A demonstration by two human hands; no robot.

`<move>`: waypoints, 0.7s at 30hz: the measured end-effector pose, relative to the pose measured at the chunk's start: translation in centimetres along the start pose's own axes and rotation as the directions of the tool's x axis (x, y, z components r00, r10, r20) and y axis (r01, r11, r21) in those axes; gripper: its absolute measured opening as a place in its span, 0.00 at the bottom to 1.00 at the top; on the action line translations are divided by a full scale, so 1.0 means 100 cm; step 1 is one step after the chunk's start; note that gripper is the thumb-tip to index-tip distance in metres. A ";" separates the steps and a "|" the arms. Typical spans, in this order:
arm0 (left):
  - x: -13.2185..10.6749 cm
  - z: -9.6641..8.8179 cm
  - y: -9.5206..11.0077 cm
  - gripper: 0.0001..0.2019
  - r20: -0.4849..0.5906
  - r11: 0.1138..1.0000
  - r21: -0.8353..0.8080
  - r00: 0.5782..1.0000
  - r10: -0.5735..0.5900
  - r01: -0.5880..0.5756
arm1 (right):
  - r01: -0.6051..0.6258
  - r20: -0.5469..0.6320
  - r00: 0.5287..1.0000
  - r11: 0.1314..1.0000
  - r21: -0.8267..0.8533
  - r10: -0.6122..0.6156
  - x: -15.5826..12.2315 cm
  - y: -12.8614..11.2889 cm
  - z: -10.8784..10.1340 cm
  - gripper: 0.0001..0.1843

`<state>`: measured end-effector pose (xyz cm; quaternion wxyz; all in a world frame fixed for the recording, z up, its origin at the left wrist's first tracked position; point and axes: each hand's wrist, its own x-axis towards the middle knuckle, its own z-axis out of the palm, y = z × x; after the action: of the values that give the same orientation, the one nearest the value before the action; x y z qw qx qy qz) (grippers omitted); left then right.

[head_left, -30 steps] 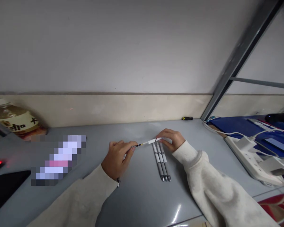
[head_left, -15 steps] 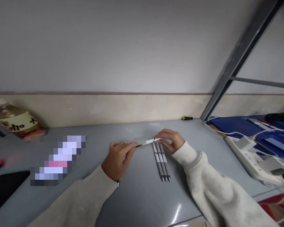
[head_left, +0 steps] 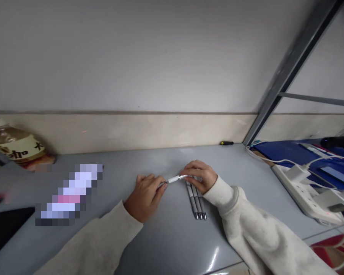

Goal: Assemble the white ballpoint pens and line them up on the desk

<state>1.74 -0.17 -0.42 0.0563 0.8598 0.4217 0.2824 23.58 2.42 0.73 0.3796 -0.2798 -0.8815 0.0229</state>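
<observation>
A pen is stretched between my two hands above the desk, its white barrel [head_left: 173,179] showing in the gap. My left hand [head_left: 145,196] is closed, pinching the pen's grey part at the left end. Around the right end of the white barrel, my right hand [head_left: 201,176] is closed with thumb and fingers. Three white-and-grey pens [head_left: 197,204] lie side by side on the desk below my right hand, their silver tips toward me and their far ends partly covered by the fingers.
On the left are a bottle [head_left: 17,147], a blurred-out lit phone-like object [head_left: 70,193] and a black item [head_left: 8,229]. A small black-and-yellow tool [head_left: 226,143] lies by the wall. To the right, a white power strip [head_left: 298,194] holds plugs and cables beside a blue surface [head_left: 286,152].
My right hand has moved left and slightly toward me with the white barrel. The thin refill seen between the barrel and my left hand no longer shows; the barrel now meets the grey part.
</observation>
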 end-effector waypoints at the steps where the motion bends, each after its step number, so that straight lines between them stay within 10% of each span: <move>1: 0.000 0.000 0.000 0.15 0.002 1.000 0.003 1.000 0.009 -0.009 | -0.003 0.000 1.000 1.000 0.010 0.003 0.000 0.000 0.000 0.09; 13: 0.000 -0.003 0.000 0.16 -0.003 0.994 0.040 0.995 0.100 -0.100 | -0.196 0.090 0.980 0.947 0.253 0.179 0.003 -0.010 -0.004 0.11; 21: 0.001 -0.007 -0.002 0.13 -0.048 0.989 0.059 0.989 0.137 -0.134 | -0.408 0.162 0.911 0.763 0.501 0.380 0.001 -0.009 -0.001 0.23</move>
<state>1.30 -0.10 0.12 0.0022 0.8800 0.3713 0.2961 23.15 1.70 1.06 0.4054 -0.3435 -0.7721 0.3485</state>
